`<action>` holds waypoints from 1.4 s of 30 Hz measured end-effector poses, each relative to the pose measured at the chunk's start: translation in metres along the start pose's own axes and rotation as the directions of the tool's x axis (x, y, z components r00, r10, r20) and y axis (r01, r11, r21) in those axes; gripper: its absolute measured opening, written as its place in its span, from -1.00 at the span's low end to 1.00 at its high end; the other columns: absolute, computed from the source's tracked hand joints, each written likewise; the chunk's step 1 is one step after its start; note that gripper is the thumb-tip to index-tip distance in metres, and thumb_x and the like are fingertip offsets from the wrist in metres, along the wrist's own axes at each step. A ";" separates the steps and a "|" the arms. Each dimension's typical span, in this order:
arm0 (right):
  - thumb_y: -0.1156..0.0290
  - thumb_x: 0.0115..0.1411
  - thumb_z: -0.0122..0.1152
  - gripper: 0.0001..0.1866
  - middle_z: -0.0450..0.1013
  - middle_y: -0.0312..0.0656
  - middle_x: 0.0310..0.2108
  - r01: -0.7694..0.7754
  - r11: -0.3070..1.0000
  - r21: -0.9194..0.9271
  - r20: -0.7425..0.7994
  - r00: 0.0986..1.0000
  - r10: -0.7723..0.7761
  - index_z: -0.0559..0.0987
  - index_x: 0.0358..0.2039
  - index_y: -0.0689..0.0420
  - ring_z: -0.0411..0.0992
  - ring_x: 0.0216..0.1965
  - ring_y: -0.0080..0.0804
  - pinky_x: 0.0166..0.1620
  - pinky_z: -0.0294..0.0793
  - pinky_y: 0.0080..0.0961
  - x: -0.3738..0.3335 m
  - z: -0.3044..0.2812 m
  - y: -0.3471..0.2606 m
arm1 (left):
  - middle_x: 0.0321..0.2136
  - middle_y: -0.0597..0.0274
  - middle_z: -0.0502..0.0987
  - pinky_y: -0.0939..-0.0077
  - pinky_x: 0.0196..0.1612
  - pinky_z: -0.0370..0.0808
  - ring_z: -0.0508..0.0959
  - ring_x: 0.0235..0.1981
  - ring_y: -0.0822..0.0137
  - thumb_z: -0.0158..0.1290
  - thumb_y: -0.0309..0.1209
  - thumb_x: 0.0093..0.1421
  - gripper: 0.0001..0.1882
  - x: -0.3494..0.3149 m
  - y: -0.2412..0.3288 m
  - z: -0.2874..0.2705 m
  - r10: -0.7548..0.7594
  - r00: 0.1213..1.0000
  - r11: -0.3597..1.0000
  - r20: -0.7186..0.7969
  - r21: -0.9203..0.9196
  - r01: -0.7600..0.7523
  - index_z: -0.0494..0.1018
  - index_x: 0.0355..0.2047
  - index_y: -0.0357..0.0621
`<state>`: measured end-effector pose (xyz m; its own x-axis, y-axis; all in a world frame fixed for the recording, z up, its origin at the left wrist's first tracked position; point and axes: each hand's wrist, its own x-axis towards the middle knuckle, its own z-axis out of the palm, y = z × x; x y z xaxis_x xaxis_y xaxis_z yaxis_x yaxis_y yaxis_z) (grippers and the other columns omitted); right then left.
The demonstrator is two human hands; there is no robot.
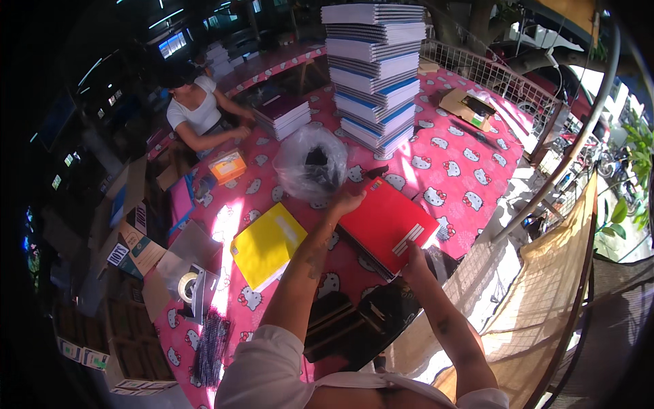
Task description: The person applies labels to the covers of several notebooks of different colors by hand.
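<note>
Left hand [349, 203] and right hand [414, 262] both grip a red notebook [390, 221], one at its upper left corner, the other at its lower right edge near some white label lines. Whether it rests on the surface [487, 194] or is lifted slightly cannot be told.

From the left, cardboard boxes [136, 365] stand low beside the pink patterned surface, with an open carton [139, 249] above them. Near that edge lie a tape roll [187, 286] and a bundle of dark spiral coils [212, 347]. Farther back, a co-worker in a white top [197, 112] reaches over the far side, behind an orange box [228, 167]. A yellow notebook [267, 242] lies just left of the person's left forearm. Behind it are a short notebook stack [286, 125] and a clear plastic bag [293, 170] with something dark inside. Right of these rises a tall stack of spiral notebooks [375, 88], blue covers showing. Farthest right, a small brown carton [458, 104] sits near a wire mesh fence [490, 71].
</note>
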<state>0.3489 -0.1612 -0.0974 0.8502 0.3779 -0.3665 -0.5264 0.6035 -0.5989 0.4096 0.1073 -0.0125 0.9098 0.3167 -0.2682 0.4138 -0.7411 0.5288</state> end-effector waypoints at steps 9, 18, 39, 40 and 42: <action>0.43 0.28 0.15 -0.53 0.27 -0.10 0.16 0.199 0.920 -0.337 -0.365 0.873 -0.323 0.31 0.18 0.17 0.34 0.16 -0.20 0.17 0.34 -0.31 -0.117 0.000 -0.020 | -0.11 -0.09 0.54 0.03 0.04 0.46 0.50 -0.04 -0.18 0.15 -0.23 0.25 -0.62 -0.126 -0.076 -0.034 0.382 0.673 0.911 -0.634 0.133 -0.391 0.51 -0.01 -0.19; 0.52 0.34 0.11 -0.73 0.39 -0.22 -0.05 0.533 0.605 -0.591 0.567 0.808 -0.157 0.47 0.05 0.14 0.41 -0.02 -0.46 0.03 0.40 -0.54 -0.142 0.054 0.059 | -0.25 -0.02 0.64 0.22 -0.13 0.58 0.64 -0.23 -0.02 0.22 -0.43 0.17 -0.73 -0.235 -0.205 0.000 0.278 0.803 0.953 -0.527 0.254 -0.163 0.59 -0.10 -0.18; 0.26 0.42 0.10 -0.66 0.51 -0.22 -0.11 0.311 0.568 -0.762 0.487 0.854 0.185 0.52 0.06 0.23 0.41 0.00 -0.52 0.11 0.34 -0.52 -0.168 0.084 0.066 | -0.24 0.12 0.65 0.27 -0.08 0.54 0.64 -0.19 0.05 0.24 -0.26 0.15 -0.78 -0.219 -0.220 -0.013 0.074 0.859 0.996 -0.507 -0.002 -0.087 0.69 -0.21 0.01; 0.26 0.42 0.10 -0.66 0.51 -0.22 -0.11 0.311 0.567 -0.762 0.485 0.855 0.183 0.52 0.06 0.23 0.41 0.00 -0.52 0.11 0.34 -0.52 -0.168 0.083 0.067 | -0.24 0.13 0.65 0.26 -0.08 0.53 0.64 -0.19 0.05 0.24 -0.25 0.16 -0.78 -0.219 -0.218 -0.011 0.058 0.849 0.997 -0.525 -0.008 -0.073 0.69 -0.21 0.02; 0.26 0.42 0.10 -0.67 0.51 -0.21 -0.12 0.306 0.601 -0.738 0.483 0.862 0.154 0.54 0.03 0.23 0.42 -0.01 -0.51 0.12 0.34 -0.54 -0.168 0.081 0.069 | -0.25 0.10 0.65 0.23 -0.07 0.53 0.64 -0.19 0.03 0.20 -0.27 0.18 -0.79 -0.222 -0.210 -0.006 0.038 0.837 0.998 -0.546 -0.020 -0.059 0.67 -0.20 0.00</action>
<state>0.1695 -0.1259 -0.0193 0.6491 0.7580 -0.0642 -0.0521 -0.0399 -0.9978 0.1204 0.1961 -0.0597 0.7944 0.5599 0.2354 0.3602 -0.7463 0.5597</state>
